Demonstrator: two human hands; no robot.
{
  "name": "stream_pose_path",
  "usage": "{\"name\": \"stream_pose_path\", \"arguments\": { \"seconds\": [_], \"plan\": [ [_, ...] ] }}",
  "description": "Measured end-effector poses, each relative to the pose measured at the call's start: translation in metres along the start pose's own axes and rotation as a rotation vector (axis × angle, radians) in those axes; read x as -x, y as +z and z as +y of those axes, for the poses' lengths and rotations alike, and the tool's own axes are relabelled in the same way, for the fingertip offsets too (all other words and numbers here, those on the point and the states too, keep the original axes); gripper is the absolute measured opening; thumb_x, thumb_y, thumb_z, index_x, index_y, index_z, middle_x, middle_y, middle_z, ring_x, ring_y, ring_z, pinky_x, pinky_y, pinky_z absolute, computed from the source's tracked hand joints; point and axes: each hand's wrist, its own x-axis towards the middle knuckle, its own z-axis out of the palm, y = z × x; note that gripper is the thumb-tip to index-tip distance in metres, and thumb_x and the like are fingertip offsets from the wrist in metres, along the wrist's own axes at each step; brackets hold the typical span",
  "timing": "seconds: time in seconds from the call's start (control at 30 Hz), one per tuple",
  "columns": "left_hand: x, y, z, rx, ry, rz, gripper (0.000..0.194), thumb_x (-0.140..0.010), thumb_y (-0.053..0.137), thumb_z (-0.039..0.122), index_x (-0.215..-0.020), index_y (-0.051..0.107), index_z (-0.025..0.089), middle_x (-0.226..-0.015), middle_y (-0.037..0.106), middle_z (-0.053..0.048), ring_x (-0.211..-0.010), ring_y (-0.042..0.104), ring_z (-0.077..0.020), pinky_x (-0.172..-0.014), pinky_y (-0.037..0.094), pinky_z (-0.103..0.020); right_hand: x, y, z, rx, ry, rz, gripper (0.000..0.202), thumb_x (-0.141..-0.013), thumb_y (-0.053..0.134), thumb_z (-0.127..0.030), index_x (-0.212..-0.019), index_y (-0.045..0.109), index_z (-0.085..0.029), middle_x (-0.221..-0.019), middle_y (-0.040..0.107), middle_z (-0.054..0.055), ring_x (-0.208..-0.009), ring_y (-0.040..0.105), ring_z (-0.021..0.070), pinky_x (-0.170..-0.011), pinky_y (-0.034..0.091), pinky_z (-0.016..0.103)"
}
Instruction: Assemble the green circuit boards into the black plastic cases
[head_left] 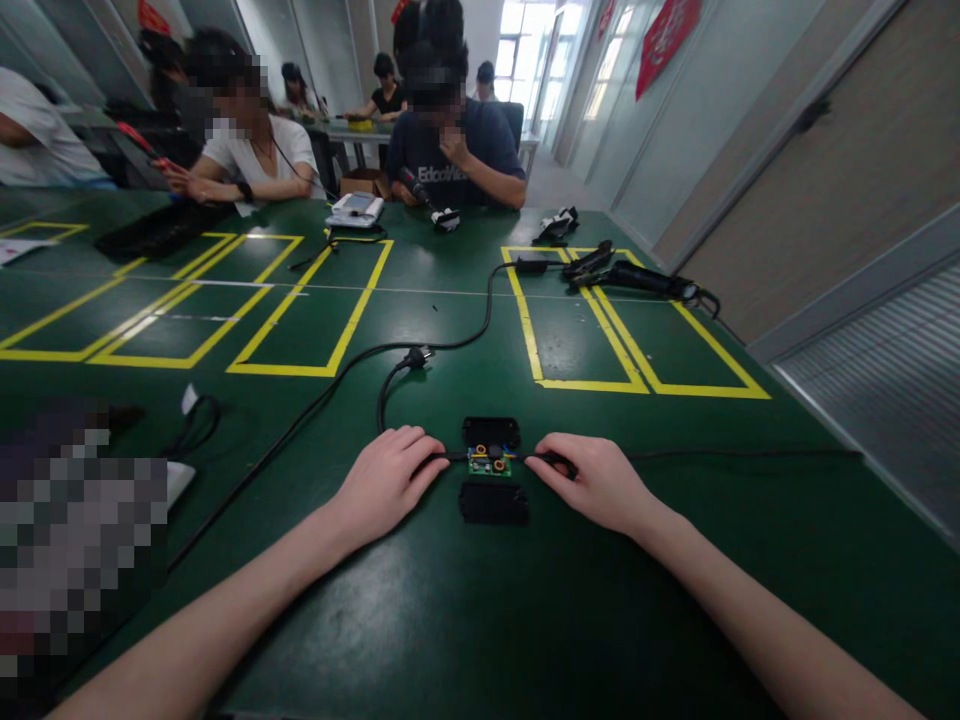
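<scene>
A small green circuit board (490, 461) with copper coils lies between two black case halves, one behind it (491, 432) and one in front (493, 503). From the left, my left hand (394, 480) pinches the black cable (454, 457) that runs to the board. On the other side, my right hand (592, 475) is closed on the cable at the board's right end, with thumb and forefinger together. That cable (712, 453) continues right across the table. A black plug (417, 358) lies behind my left hand, its cord curving down to that hand.
Yellow tape rectangles (592, 383) mark the green table (390, 630). A long black cable (300, 415) crosses it. Black clamp-like tools (637, 278) lie at the back right. People sit opposite, and a blurred person (82, 540) is at the left edge.
</scene>
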Motion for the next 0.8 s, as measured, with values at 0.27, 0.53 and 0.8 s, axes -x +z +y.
{"name": "stream_pose_path", "arguments": {
  "seconds": [0.27, 0.53, 0.8],
  "plan": [
    [-0.003, -0.008, -0.002, -0.022, -0.086, -0.013, 0.044, -0.105, 0.053, 0.049, -0.072, 0.057, 0.019, -0.067, 0.060, -0.001, -0.064, 0.055, -0.0175, -0.065, 0.040, -0.029, 0.000, -0.005, -0.002, -0.005, 0.052, 0.003, 0.059, -0.109, 0.033, -0.055, -0.070, 0.059, -0.021, -0.058, 0.061, 0.001, -0.050, 0.055, 0.0143, -0.054, 0.036, 0.027],
    [-0.004, -0.017, -0.001, -0.015, -0.134, -0.062, 0.058, -0.105, 0.042, 0.053, -0.058, 0.046, 0.019, -0.053, 0.051, 0.000, -0.054, 0.048, -0.0154, -0.060, 0.029, -0.028, 0.001, -0.011, 0.002, 0.030, 0.145, 0.103, 0.076, -0.108, 0.022, -0.066, -0.052, 0.048, -0.021, -0.045, 0.051, 0.002, -0.041, 0.049, 0.0133, -0.051, 0.031, 0.028],
    [-0.002, -0.018, -0.003, 0.043, -0.108, -0.104, 0.059, -0.102, 0.042, 0.053, -0.054, 0.044, 0.019, -0.048, 0.044, 0.001, -0.048, 0.043, -0.0127, -0.057, 0.023, -0.028, 0.005, -0.014, 0.000, -0.093, -0.003, -0.031, 0.075, -0.107, 0.024, -0.067, -0.053, 0.046, -0.020, -0.046, 0.048, 0.000, -0.042, 0.043, 0.0103, -0.054, 0.031, 0.026]
  ]
}}
